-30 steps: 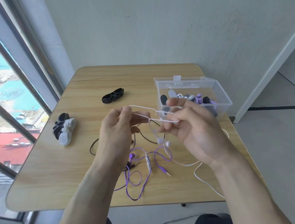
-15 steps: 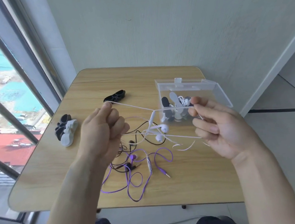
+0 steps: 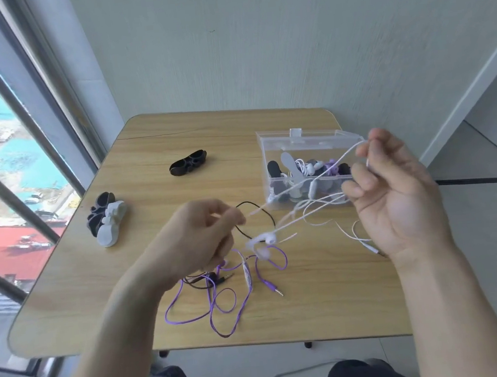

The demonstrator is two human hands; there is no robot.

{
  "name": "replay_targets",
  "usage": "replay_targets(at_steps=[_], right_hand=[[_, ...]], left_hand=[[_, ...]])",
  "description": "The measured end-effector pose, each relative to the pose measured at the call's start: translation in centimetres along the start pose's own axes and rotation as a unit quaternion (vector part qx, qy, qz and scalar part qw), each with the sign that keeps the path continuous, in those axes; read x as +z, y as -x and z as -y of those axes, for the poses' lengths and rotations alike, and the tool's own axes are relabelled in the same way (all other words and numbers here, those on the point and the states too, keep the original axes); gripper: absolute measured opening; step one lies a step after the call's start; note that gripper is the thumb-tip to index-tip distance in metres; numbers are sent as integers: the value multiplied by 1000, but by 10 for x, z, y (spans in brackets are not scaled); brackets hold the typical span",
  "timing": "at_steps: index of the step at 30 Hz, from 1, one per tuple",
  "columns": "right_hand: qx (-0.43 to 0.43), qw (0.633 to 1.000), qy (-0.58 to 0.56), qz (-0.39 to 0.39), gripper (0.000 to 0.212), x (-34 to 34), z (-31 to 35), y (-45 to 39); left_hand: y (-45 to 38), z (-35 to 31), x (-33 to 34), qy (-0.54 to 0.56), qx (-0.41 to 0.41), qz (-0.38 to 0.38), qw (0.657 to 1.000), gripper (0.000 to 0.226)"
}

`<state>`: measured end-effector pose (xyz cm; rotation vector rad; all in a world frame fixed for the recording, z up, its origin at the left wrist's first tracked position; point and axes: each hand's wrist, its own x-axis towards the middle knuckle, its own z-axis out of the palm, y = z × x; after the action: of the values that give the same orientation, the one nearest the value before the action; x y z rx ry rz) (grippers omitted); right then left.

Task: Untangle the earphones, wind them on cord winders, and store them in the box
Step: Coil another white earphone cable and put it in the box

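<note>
White cord (image 3: 311, 209), thin and slick, runs between my hands above the table (image 3: 68, 302): my left hand (image 3: 197, 243) pinches one end of it near the middle of the table, and my right hand (image 3: 397, 199) pinches the other run between thumb and fingertips, raised in front of the box (image 3: 271, 154) at the right edge. I judge I am at the untangling step, drawing the white set clear of the others; its two smooth rounded buds (image 3: 262, 241) dangle between my hands. Next I would need to pull the slack apart gently so no loop tightens into a knot, then fetch a winder. Purple cord (image 3: 220, 303) lies in loose loops near the front edge, crossed with a thin black cord (image 3: 253, 218). One lumpy black winder (image 3: 188, 163) sits toward the back; a black and a white one (image 3: 111, 224) are stacked at the left edge. Clear, hard-walled, the box holds already wound sets.
</note>
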<state>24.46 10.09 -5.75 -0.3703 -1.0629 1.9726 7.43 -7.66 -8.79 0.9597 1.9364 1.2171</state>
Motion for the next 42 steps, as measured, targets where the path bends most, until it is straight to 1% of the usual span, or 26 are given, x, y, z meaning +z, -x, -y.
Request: replay_targets(at_steps=[1,2,3,4,6,8,9,10,11,13,15,18,20,22,24,25,27,29,31,32,33,35,37,38,40,42], right_hand=[[-32,999,3,1,19,0,1,1],[-58,998,9,-4,18,0,2,1],[-72,997,17,-17,18,-1,2,0],[-75,996,32,-33,18,-4,2,-1],[-33,990,120,-59,17,-11,2,-2],[60,960,269,-38,14,-15,0,0],[87,943,321,-24,12,-15,-3,2],[79,934,348,-27,11,-13,-6,4],[40,936,347,-49,10,-11,-7,5],[-47,948,294,-111,10,-8,-8,3],[-92,955,223,-170,9,-10,-6,0],[-96,958,161,-218,9,-16,-8,-4],[-69,960,163,-215,9,-20,-8,-6],[-13,964,187,-191,10,-22,-6,-7],[57,963,221,-145,10,-22,-4,-6],[89,962,233,-113,9,-20,-4,-4],[140,961,238,-24,6,-13,-3,3],[165,953,237,90,15,-5,-3,9],[177,930,252,200,19,3,-8,16],[185,914,264,248,17,5,-11,20],[200,895,277,288,15,7,-14,22],[229,856,307,348,11,6,-16,23],[228,833,338,373,8,3,-11,20],[218,835,345,370,8,2,-6,19],[196,861,336,327,9,-1,-1,15],[147,891,349,251,13,-10,-1,11]], left_hand=[[2,0,0,-11,-11,44,999,27],[3,-1,-1,3,-12,74,997,32],[3,-3,-2,30,0,84,996,36],[3,-5,-3,67,22,74,995,37],[1,-9,-1,182,64,4,981,35],[0,-12,3,319,70,-53,944,33],[0,-15,4,368,67,-55,926,31],[1,-16,6,398,60,-47,914,29],[2,-18,7,406,51,-35,912,26],[3,-18,8,365,33,-23,930,20],[3,-15,8,296,23,-15,955,17],[2,-8,8,133,23,-9,991,16],[1,-5,7,24,19,-25,999,16],[0,-5,7,11,9,-65,998,16],[1,-9,6,80,4,-95,992,17],[1,-11,5,131,1,-95,987,18],[3,-15,6,204,-28,-48,977,29],[2,-14,9,226,-84,47,969,51],[1,-12,15,221,-119,140,958,70],[0,-11,19,216,-118,169,954,72],[1,-11,23,211,-107,185,954,68],[1,-10,28,202,-69,190,958,53],[3,-8,27,205,-38,192,959,37],[4,-8,25,217,-30,187,958,29],[6,-10,23,246,-31,161,955,21],[5,-12,24,278,-34,123,952,21]])
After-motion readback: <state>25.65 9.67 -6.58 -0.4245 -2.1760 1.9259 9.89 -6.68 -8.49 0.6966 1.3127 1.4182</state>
